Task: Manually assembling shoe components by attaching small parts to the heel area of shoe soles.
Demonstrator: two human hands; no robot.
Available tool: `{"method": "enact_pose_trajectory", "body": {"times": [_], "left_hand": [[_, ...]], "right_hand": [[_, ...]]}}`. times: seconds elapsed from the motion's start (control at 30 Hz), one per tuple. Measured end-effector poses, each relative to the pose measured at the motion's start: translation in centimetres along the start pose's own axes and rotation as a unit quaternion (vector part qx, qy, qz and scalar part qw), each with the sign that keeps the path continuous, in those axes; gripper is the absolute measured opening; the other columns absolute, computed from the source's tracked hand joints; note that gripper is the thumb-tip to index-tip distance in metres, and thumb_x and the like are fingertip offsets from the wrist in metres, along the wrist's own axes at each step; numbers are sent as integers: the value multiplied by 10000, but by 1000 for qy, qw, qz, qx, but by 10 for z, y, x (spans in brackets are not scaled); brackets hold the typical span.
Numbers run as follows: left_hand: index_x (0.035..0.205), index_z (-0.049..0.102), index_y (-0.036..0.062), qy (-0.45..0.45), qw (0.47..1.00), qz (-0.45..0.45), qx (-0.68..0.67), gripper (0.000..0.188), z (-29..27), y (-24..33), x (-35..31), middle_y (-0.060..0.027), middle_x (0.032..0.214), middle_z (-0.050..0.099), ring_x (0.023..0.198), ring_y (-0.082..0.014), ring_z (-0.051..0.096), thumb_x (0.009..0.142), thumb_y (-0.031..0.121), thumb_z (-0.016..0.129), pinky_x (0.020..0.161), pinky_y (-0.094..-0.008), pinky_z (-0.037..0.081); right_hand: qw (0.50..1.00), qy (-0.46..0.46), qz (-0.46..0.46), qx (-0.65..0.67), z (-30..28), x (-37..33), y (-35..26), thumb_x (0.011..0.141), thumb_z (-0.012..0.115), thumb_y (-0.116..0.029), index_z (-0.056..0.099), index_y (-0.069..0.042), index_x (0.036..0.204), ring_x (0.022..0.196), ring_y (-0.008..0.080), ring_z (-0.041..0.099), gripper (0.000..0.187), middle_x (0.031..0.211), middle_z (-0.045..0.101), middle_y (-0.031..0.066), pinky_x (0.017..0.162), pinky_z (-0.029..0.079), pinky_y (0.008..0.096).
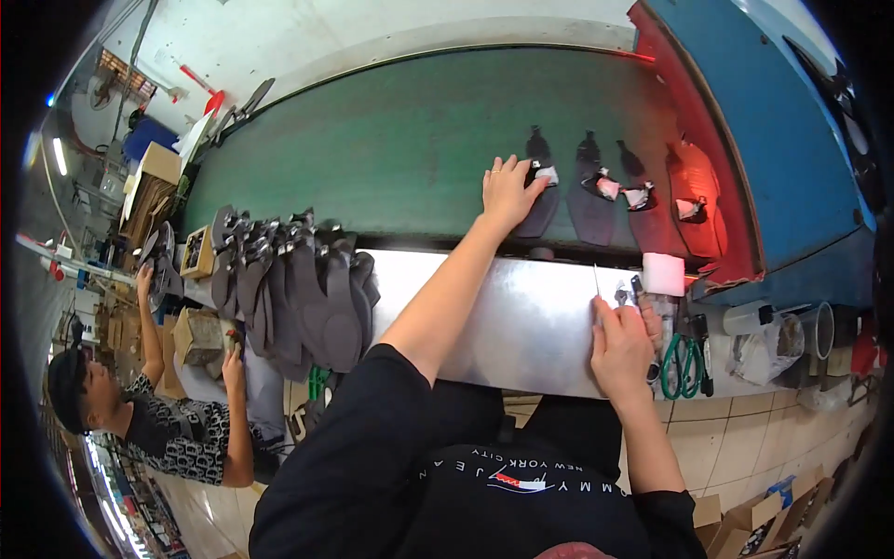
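My left hand (507, 191) lies flat, fingers spread, on a dark shoe upper (538, 207) on the far green belt (391, 140). My right hand (622, 343), near, pinches a thin tool (597, 279).

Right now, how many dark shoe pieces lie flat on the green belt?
4, in a row: one under the left hand, a second, a third, and a fourth in the red glow. None seems hidden.

dark green conveyor belt (400, 140), dark grey shoe pieces (298, 289), green-handled scissors (684, 363), blue machine housing (773, 140)
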State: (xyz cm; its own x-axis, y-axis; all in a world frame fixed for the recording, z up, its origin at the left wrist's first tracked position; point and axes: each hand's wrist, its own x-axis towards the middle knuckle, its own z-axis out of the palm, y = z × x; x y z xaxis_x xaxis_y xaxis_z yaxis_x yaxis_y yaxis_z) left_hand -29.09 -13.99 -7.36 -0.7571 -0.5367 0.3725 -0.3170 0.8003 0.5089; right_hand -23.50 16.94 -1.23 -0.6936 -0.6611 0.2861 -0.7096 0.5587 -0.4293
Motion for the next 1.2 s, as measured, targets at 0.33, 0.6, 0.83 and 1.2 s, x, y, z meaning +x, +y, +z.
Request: {"method": "enact_pose_trajectory", "body": {"times": [0.33,0.6,0.83,1.2], "left_hand": [[1006,677,78,126,988,20,-87,249,15,38,-28,-190,1058,593,988,-336,584,791,187,737,838,-394,486],[961,663,24,-127,807,-131,-561,193,-99,85,-79,-22,1054,581,843,-80,561,776,22,718,705,-215,446],[986,688,-11,-242,694,-78,-674,189,-152,90,-194,-86,1209,587,1052,-149,559,803,35,706,891,-272,448],[1164,621,10,-174,656,-220,-701,321,-180,67,-238,-121,1144,651,945,-140,635,845,-20,641,768,-261,547]], "right_hand": [[999,21,-8,38,-5,0,-1,780,670,-97,653,-91,1022,840,273,554,243,871,525,87,713,470,379],[788,1,145,598,-31,13,14,971,563,-234,550,-19,939,975,137,555,219,1058,609,49,862,439,332],[590,-63,95,799,-43,8,-53,848,672,-165,555,23,1174,1111,237,580,394,1210,596,163,1001,425,356],[863,-127,59,485,-65,-42,-79,729,713,3,571,-1,1240,927,167,625,531,1032,658,113,840,476,287]]}}
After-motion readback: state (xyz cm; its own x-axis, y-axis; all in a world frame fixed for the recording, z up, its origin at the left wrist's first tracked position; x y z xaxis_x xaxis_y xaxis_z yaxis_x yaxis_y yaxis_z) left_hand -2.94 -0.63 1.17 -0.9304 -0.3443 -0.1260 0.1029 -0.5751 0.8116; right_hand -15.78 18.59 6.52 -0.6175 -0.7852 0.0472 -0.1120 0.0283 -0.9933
